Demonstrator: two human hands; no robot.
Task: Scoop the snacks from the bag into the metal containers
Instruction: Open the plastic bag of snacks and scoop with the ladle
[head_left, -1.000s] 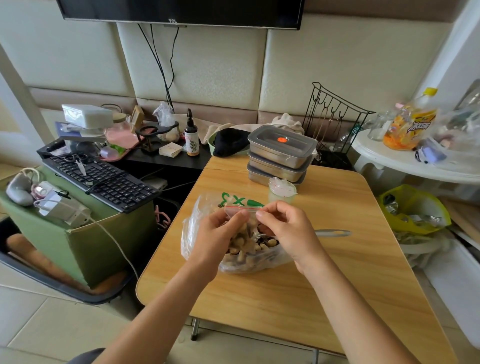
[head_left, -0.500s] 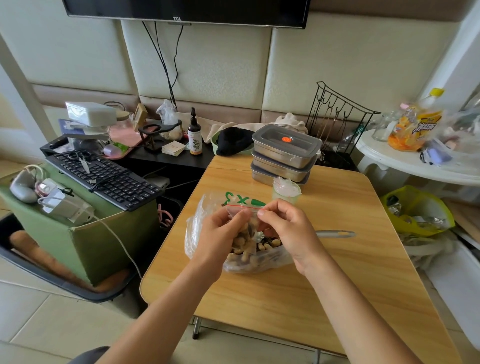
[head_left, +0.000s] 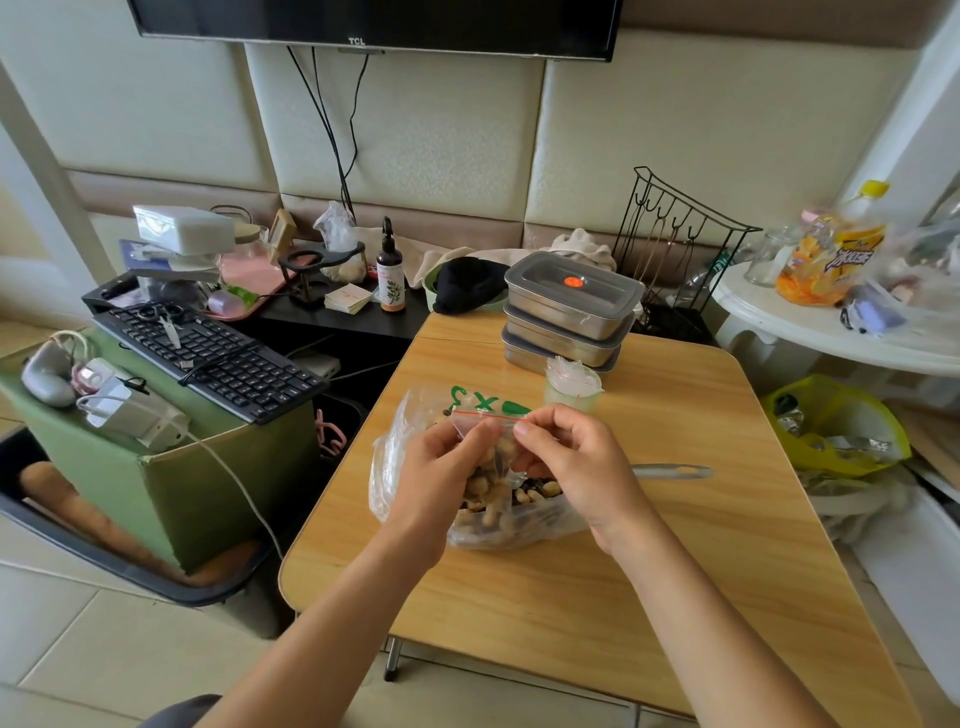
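Snack bag (head_left: 397, 457) upright, mouth upward (between both hands (head_left: 441, 480) (head_left: 576, 467))

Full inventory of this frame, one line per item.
snack bag: 1, clear with green print, table centre
metal containers: 3, steel with grey lids, stacked at table's far edge
cup: 1, pale green, in front of the stack
spoon handle: 1, metal, on table right of bag
table: 1, light wood, centre
keyboard: 1, black, left of table
pump bottle: 1, dark, behind table's left corner
wire rack: 1, black, behind containers
yellow bag: 1, floor right
hands: 2, left hand and right hand, both pinching bag's top edge
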